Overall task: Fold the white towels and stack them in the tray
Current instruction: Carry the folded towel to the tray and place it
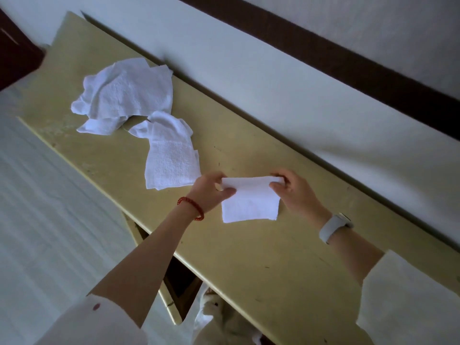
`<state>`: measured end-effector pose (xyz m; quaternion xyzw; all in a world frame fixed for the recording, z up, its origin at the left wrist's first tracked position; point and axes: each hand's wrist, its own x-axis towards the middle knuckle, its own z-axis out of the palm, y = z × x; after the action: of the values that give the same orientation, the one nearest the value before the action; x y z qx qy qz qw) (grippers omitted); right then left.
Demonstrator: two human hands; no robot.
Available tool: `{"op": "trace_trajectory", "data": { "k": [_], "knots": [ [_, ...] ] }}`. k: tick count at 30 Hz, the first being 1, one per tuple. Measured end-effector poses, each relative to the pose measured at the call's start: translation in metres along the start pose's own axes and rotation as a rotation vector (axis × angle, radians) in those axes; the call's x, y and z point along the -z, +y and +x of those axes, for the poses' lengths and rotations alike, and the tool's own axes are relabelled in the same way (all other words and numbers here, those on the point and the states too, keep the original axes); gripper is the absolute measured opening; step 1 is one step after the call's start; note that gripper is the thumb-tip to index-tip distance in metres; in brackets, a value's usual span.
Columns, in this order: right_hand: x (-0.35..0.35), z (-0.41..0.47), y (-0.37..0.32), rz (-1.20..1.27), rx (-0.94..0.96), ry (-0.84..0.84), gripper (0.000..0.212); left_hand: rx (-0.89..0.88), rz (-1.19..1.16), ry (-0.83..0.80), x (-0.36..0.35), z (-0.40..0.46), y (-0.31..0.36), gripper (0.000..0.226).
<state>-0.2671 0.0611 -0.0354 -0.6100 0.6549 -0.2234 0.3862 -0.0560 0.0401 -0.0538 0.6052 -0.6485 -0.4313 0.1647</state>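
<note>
A small white towel (pixel 249 202), folded over, is held just above the yellow table (pixel 273 250). My left hand (pixel 211 192) pinches its top left corner and my right hand (pixel 296 192) pinches its top right corner. To the left lies another white towel (pixel 171 163), roughly flat with a crumpled top. Farther left, a loose pile of white towels (pixel 124 95) sits near the table's far end. No tray is in view.
The long yellow table runs diagonally along a white wall (pixel 273 83) with a dark band. A white tiled floor (pixel 49 207) lies to the left. My feet in light shoes (pixel 214 310) show under the table edge.
</note>
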Motion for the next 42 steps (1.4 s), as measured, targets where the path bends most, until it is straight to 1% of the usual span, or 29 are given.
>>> {"op": "trace_trajectory", "data": {
  "k": [3,6,9,12,14,16,18,20,21,22,23,24,27,29,31,33,37,39,42],
  "knots": [
    [0.002,-0.007,-0.022,-0.07,0.066,-0.009,0.022,-0.022,-0.02,0.063,0.022,-0.026,0.01,0.012],
    [0.0,-0.013,-0.066,-0.105,0.187,-0.042,0.014,0.014,-0.042,0.209,0.063,-0.059,0.014,0.021],
    [-0.016,-0.02,-0.119,-0.079,0.292,-0.102,0.008,0.016,-0.081,0.347,0.109,-0.098,0.013,0.032],
    [-0.05,-0.032,-0.183,-0.036,0.37,-0.137,0.005,0.013,-0.131,0.479,0.161,-0.146,0.007,0.027],
    [-0.079,-0.042,-0.228,0.039,0.401,-0.15,0.011,0.033,-0.159,0.585,0.194,-0.178,-0.002,0.019],
    [-0.113,-0.059,-0.278,0.151,0.427,-0.191,0.017,0.084,-0.166,0.723,0.228,-0.214,-0.018,0.016],
    [-0.154,-0.083,-0.327,0.337,0.354,-0.312,0.019,0.135,-0.19,0.85,0.263,-0.255,-0.04,0.013],
    [-0.204,-0.11,-0.372,0.566,0.153,-0.526,0.01,0.172,-0.219,0.963,0.3,-0.302,-0.071,0.013],
    [-0.231,-0.123,-0.394,0.632,0.075,-0.622,0.014,0.189,-0.229,1.006,0.319,-0.327,-0.089,0.013],
    [-0.261,-0.136,-0.416,0.627,0.05,-0.669,0.019,0.206,-0.229,1.042,0.337,-0.354,-0.108,0.012],
    [-0.29,-0.149,-0.436,0.601,0.054,-0.671,0.022,0.226,-0.216,1.072,0.353,-0.38,-0.126,0.011],
    [-0.321,-0.162,-0.457,0.535,0.119,-0.617,0.022,0.259,-0.184,1.109,0.368,-0.407,-0.146,0.011],
    [-0.41,-0.205,-0.515,0.28,0.5,-0.394,0.015,0.399,-0.025,1.245,0.405,-0.487,-0.207,0.02],
    [-0.463,-0.24,-0.549,0.208,0.679,-0.366,0.014,0.5,0.03,1.325,0.425,-0.533,-0.245,0.022],
    [-0.513,-0.267,-0.579,0.152,0.8,-0.357,0.023,0.599,0.054,1.377,0.446,-0.569,-0.28,0.023],
    [-0.558,-0.285,-0.605,0.088,0.871,-0.377,0.023,0.688,0.079,1.402,0.466,-0.596,-0.316,0.026],
    [-0.651,-0.297,-0.658,0.013,0.982,-0.49,0.016,0.826,0.103,1.442,0.512,-0.641,-0.389,0.028],
    [-0.697,-0.296,-0.691,0.003,1.018,-0.539,0.017,0.875,0.114,1.453,0.544,-0.661,-0.423,0.029],
    [-0.772,-0.291,-0.754,0.029,1.045,-0.619,0.022,0.932,0.102,1.504,0.61,-0.688,-0.478,0.029]
  ]
}}
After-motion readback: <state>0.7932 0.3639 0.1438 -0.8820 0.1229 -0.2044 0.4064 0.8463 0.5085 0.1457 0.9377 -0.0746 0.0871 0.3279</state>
